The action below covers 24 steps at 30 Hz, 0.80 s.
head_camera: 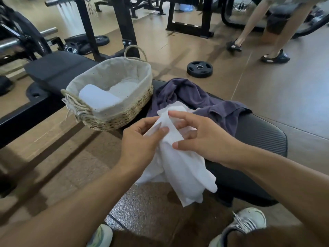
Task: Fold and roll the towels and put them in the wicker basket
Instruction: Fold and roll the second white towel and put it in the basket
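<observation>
White towel [179,157] is hanging bunched between both hands, draping down over the front edge of the black padded surface [258,139]. Left hand [140,139] is pinching its upper edge in a thumb-and-finger grip; right hand [201,138] is curling its fingers round the same bunch. Wicker basket [114,111] is sitting to the left, holding one rolled white towel [98,98]. Purple garment [192,97] is lying crumpled just behind the hands.
</observation>
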Each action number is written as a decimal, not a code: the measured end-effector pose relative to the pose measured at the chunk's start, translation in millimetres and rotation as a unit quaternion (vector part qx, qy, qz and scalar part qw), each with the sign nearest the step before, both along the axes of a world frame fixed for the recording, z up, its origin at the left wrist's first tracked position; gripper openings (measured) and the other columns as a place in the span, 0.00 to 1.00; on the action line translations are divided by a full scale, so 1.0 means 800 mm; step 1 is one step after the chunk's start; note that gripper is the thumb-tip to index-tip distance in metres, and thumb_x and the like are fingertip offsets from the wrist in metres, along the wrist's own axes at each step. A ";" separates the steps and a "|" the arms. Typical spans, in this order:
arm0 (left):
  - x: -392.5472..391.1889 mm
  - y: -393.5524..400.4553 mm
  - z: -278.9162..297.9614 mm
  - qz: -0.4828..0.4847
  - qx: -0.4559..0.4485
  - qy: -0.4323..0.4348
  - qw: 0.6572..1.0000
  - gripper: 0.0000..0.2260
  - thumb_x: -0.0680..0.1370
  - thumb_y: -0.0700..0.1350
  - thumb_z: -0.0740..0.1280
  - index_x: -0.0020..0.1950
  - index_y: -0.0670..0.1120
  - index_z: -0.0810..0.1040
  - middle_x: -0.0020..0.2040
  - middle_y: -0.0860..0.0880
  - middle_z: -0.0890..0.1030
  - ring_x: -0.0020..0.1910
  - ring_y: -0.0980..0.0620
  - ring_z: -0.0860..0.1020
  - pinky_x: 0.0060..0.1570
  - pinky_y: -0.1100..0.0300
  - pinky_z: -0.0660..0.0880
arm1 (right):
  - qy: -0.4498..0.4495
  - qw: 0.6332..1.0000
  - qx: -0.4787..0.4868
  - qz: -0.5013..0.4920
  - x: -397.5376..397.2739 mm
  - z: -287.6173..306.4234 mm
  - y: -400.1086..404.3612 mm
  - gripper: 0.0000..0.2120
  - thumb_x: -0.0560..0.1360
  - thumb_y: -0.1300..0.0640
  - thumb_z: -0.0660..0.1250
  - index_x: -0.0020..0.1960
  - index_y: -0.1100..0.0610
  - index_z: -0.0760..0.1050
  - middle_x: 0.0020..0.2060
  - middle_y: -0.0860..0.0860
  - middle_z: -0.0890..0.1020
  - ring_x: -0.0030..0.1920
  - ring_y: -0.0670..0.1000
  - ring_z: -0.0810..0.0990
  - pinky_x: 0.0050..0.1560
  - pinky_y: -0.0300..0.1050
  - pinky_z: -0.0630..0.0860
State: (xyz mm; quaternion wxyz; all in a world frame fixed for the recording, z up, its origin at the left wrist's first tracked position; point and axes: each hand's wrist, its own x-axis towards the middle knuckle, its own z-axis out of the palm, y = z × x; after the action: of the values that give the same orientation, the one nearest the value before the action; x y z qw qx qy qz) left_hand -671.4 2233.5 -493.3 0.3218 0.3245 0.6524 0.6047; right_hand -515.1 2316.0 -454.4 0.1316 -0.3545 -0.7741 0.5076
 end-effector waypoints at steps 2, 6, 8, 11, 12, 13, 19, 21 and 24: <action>-0.005 0.003 -0.003 0.045 0.006 0.008 0.999 0.08 0.72 0.39 0.78 0.49 0.48 0.85 0.42 0.54 0.87 0.41 0.60 0.83 0.40 0.66 0.77 | -0.018 0.999 -0.014 -0.036 0.000 -0.002 -0.003 0.27 0.71 0.58 0.79 0.66 0.43 0.74 0.52 0.45 0.81 0.44 0.50 0.84 0.51 0.49 0.83; -0.011 0.006 -0.001 0.113 0.017 -0.002 0.993 0.10 0.69 0.41 0.81 0.45 0.47 0.82 0.37 0.54 0.84 0.35 0.61 0.80 0.34 0.68 0.75 | -0.131 0.991 0.000 0.021 -0.002 -0.010 -0.015 0.11 0.71 0.50 0.78 0.50 0.51 0.80 0.48 0.53 0.84 0.39 0.46 0.78 0.44 0.44 0.77; -0.012 0.007 -0.002 0.118 0.014 -0.016 0.993 0.09 0.70 0.43 0.81 0.44 0.47 0.82 0.40 0.51 0.85 0.36 0.58 0.80 0.35 0.64 0.77 | -0.105 0.994 -0.013 0.015 -0.002 -0.007 -0.015 0.06 0.74 0.54 0.76 0.48 0.53 0.81 0.46 0.58 0.84 0.39 0.47 0.78 0.40 0.42 0.78; -0.011 0.006 0.004 0.099 0.023 -0.061 0.993 0.03 0.73 0.43 0.77 0.44 0.48 0.86 0.41 0.50 0.87 0.38 0.55 0.81 0.38 0.61 0.78 | 0.040 0.991 -0.126 -0.025 0.000 0.011 -0.011 0.05 0.77 0.61 0.73 0.52 0.59 0.81 0.38 0.59 0.79 0.37 0.52 0.78 0.35 0.37 0.79; -0.010 0.005 0.006 0.080 0.022 -0.058 0.995 0.02 0.75 0.43 0.76 0.47 0.47 0.87 0.42 0.50 0.87 0.38 0.55 0.81 0.38 0.61 0.78 | 0.086 0.981 -0.169 -0.026 0.000 0.019 -0.011 0.05 0.78 0.63 0.71 0.54 0.60 0.81 0.37 0.58 0.79 0.36 0.53 0.81 0.36 0.38 0.81; -0.009 0.002 0.008 0.059 0.019 -0.050 0.997 0.04 0.76 0.43 0.75 0.49 0.47 0.87 0.43 0.49 0.88 0.38 0.56 0.81 0.38 0.62 0.78 | 0.119 0.972 -0.200 -0.022 0.001 0.025 -0.011 0.07 0.79 0.65 0.69 0.57 0.60 0.81 0.38 0.58 0.81 0.38 0.54 0.84 0.37 0.40 0.83; -0.009 -0.006 0.009 -0.013 0.037 -0.007 0.999 0.06 0.79 0.41 0.71 0.52 0.47 0.88 0.50 0.47 0.87 0.49 0.51 0.84 0.53 0.51 0.80 | 0.022 0.995 0.097 -0.012 0.005 0.023 -0.011 0.18 0.72 0.55 0.78 0.59 0.44 0.80 0.50 0.38 0.86 0.51 0.37 0.84 0.56 0.38 0.81; -0.005 -0.008 0.010 -0.025 0.030 0.012 0.999 0.07 0.80 0.44 0.69 0.50 0.47 0.88 0.47 0.46 0.87 0.44 0.55 0.81 0.48 0.55 0.78 | -0.022 0.979 0.195 -0.059 0.003 0.020 -0.011 0.14 0.68 0.42 0.77 0.52 0.42 0.81 0.43 0.37 0.86 0.46 0.35 0.84 0.51 0.39 0.81; 0.002 -0.015 0.011 -0.051 0.039 0.022 0.998 0.08 0.80 0.44 0.69 0.50 0.44 0.87 0.46 0.48 0.87 0.43 0.57 0.80 0.44 0.63 0.76 | -0.114 0.937 0.318 -0.093 -0.004 0.016 -0.003 0.10 0.69 0.38 0.68 0.42 0.44 0.78 0.35 0.37 0.82 0.42 0.41 0.81 0.43 0.44 0.75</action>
State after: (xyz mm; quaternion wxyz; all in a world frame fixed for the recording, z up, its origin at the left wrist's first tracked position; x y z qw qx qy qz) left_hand -669.5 2221.6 -484.2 0.3246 0.3831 0.6180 0.6049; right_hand -518.7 2314.0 -441.3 0.1949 -0.4196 -0.8687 0.1769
